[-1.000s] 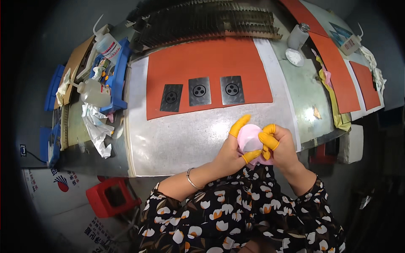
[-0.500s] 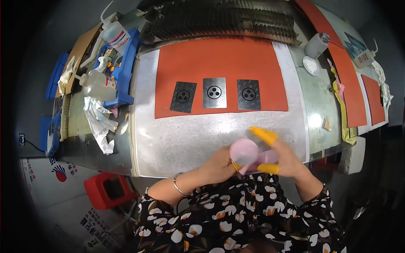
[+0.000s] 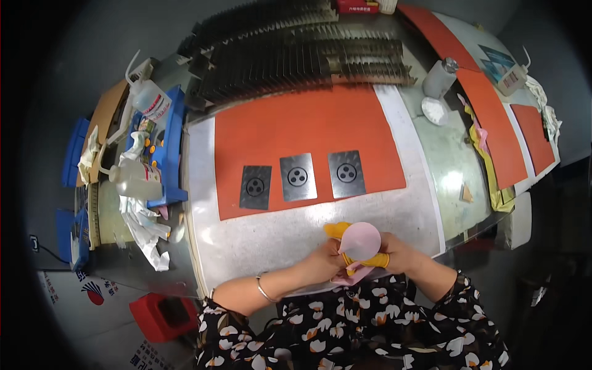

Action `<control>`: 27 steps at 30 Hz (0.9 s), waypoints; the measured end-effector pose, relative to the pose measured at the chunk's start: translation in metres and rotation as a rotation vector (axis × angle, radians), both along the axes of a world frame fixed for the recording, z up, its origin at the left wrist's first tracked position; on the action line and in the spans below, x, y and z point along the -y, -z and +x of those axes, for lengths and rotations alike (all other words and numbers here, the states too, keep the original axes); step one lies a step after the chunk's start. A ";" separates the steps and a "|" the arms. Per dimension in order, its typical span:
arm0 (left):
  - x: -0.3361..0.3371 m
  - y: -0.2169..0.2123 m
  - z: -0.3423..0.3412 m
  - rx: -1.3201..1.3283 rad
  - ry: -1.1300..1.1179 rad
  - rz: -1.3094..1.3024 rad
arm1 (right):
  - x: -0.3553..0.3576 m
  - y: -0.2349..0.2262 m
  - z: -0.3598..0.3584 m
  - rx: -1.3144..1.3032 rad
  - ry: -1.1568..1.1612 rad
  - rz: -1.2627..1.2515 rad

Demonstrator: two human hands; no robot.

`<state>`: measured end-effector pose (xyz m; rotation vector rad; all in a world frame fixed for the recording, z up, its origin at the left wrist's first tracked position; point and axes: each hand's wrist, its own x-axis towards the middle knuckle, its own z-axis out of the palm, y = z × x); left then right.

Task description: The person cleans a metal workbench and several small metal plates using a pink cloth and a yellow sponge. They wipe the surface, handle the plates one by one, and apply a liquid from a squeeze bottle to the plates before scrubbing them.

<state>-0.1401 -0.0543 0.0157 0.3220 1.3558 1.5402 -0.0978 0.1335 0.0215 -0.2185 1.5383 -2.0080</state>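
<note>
Head: pink disc (image 3: 361, 241); fingers (image 3: 380, 260) partly unclear

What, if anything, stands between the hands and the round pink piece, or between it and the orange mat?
Nothing visible: the left hand holds the round pink piece, the right hand touches it. Toward the orange mat only the grey sheet shows, with a yellow-capped finger at the piece's upper left.

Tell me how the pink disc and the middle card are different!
The pink disc is round, but the middle card is a rectangle. The disc is pale pink; the card is silvery grey with a black mark. The disc is between the left hand and right hand, while the card lies on the orange mat. Both show a circle: the disc's outline and the card's ring.
</note>
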 end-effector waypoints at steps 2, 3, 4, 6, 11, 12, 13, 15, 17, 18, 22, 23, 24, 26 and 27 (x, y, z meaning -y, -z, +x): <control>-0.006 0.006 0.012 0.196 -0.123 0.005 | 0.006 -0.010 -0.002 0.137 0.070 -0.059; -0.008 0.005 0.010 0.215 -0.118 0.026 | 0.010 -0.010 -0.001 0.006 0.198 -0.012; -0.011 -0.006 0.012 0.242 -0.120 0.045 | 0.015 -0.008 0.005 -0.117 0.320 0.034; -0.006 0.018 0.018 -0.004 0.058 -0.174 | 0.012 -0.004 -0.005 -0.173 0.426 -0.146; -0.006 -0.028 -0.002 -1.090 -0.063 -0.169 | -0.034 0.014 -0.010 0.264 0.154 -0.352; -0.014 -0.043 -0.012 -1.232 -0.017 -0.164 | -0.029 0.002 -0.008 0.294 0.041 -0.138; -0.018 -0.051 -0.015 -1.383 0.015 -0.165 | -0.027 -0.007 -0.008 0.311 -0.091 0.080; -0.023 -0.029 -0.009 -1.296 0.232 -0.133 | -0.032 0.015 0.002 0.626 -0.224 -0.012; -0.026 -0.016 -0.008 -1.221 0.412 -0.159 | -0.028 0.024 0.009 0.820 -0.105 -0.159; -0.028 -0.011 -0.011 -1.278 0.382 -0.129 | -0.028 0.021 0.006 0.859 -0.036 -0.172; -0.056 -0.004 -0.016 -1.139 0.060 -0.222 | -0.037 0.002 -0.001 -0.271 0.111 0.700; -0.061 -0.003 -0.018 -1.075 0.055 -0.228 | -0.036 0.004 -0.001 -0.411 0.154 0.837; -0.067 -0.004 -0.023 -1.010 0.048 -0.235 | -0.034 0.010 0.002 -0.552 0.198 0.970; -0.078 0.011 -0.036 -0.076 0.025 -0.155 | -0.038 0.017 0.002 -0.647 0.226 1.132; -0.079 0.014 -0.038 0.070 0.031 -0.077 | -0.040 0.015 0.000 -0.743 0.264 1.055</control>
